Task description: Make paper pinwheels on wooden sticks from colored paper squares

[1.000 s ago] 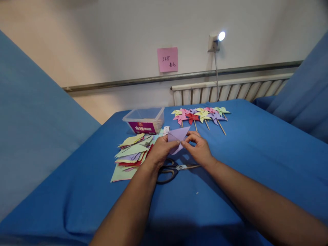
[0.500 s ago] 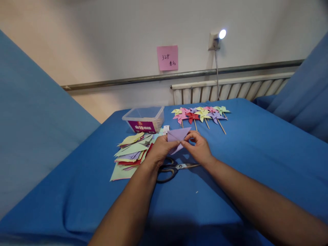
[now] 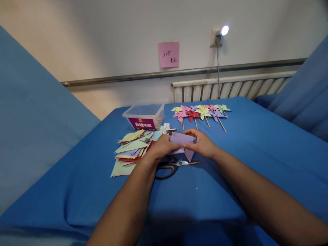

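A purple paper pinwheel piece (image 3: 182, 138), with its flaps partly folded in, is held above the table between both hands. My left hand (image 3: 165, 147) is closed on its left side, the thumb pressing near the middle. My right hand (image 3: 201, 143) pinches the right side, with the thumb in front and fingers behind. Beneath the hands lie dark-handled scissors (image 3: 180, 164), blades toward the right. Left of my left hand is a stack of coloured paper pieces (image 3: 130, 150), partly covered by my forearm.
A clear plastic box (image 3: 145, 118) with a purple label stands behind the paper stack. Several finished pinwheels on sticks (image 3: 202, 113) lie at the back right. A small white-labelled item (image 3: 166, 127) sits beyond my hands. Blue cloth covers the table (image 3: 256, 153).
The purple paper has been turned, and one point now hangs down at the right. My right hand has shifted its hold to the paper's right side. The view tilts slightly.
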A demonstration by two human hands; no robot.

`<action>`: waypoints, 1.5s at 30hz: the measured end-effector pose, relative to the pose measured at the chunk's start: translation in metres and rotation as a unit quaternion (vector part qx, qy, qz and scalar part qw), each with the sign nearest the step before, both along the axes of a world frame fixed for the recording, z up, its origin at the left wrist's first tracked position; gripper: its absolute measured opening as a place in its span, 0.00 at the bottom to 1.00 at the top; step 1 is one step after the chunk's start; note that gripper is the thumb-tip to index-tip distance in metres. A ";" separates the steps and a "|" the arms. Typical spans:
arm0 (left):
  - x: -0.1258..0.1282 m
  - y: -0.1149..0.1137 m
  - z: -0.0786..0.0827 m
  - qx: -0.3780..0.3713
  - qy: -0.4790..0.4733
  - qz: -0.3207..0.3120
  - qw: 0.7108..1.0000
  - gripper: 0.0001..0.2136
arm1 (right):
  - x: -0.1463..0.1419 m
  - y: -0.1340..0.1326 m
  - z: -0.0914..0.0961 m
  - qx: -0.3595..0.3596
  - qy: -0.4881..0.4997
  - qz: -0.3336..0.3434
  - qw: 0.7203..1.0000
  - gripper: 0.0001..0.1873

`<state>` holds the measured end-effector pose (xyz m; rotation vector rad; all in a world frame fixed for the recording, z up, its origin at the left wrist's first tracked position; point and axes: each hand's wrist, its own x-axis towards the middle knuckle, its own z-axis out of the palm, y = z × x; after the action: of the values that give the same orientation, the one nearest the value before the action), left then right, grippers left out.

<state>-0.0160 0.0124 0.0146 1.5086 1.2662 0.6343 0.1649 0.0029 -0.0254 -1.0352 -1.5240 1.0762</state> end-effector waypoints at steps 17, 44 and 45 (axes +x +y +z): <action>0.024 -0.007 -0.011 -0.086 -0.326 0.126 0.933 0.15 | -0.026 -0.001 -0.011 -0.131 0.333 -0.163 0.920 0.19; 0.030 -0.005 -0.027 -0.066 -0.346 0.132 0.926 0.20 | -0.030 -0.001 -0.018 -0.160 0.376 -0.109 0.906 0.18; 0.030 -0.005 -0.026 -0.066 -0.346 0.132 0.926 0.20 | -0.029 -0.001 -0.018 -0.160 0.372 -0.108 0.908 0.18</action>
<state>0.0142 0.0078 -0.0116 0.8735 0.9292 1.1176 0.1354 0.0019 -0.0432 -0.8325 -0.6175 1.3772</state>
